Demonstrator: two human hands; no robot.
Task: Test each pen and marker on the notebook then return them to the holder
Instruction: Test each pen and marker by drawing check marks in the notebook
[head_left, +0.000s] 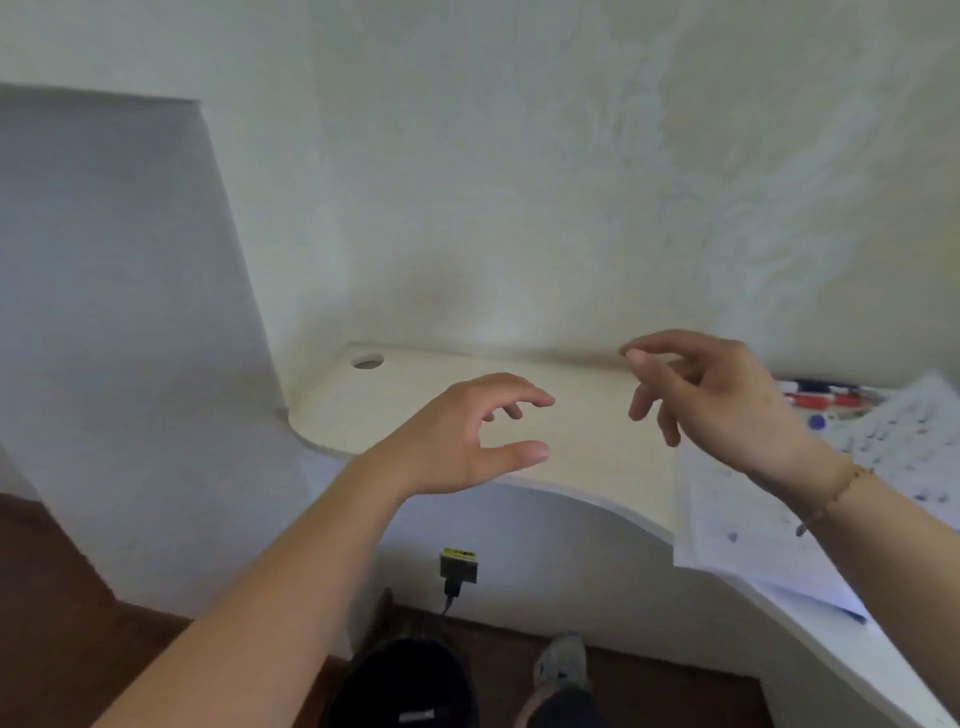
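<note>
Both hands were up in the air over a cream desk (395, 415) and held nothing. The left hand (462, 441) had its fingers loosely bent, with a wide gap between the thumb and the other fingers. The right hand (727, 405) was a little higher, with its fingers loose and spread, and a thin bracelet (841, 493) sat on its wrist.

The notebook (753, 535) lay open at the right side of the desk, and its page had small ink marks on it. The pens and markers (821, 397) lay behind the right hand, at the far end of the notebook. Some were red and some blue, but they were blurry. The desk had a round hole (367, 361) near its far left corner.
</note>
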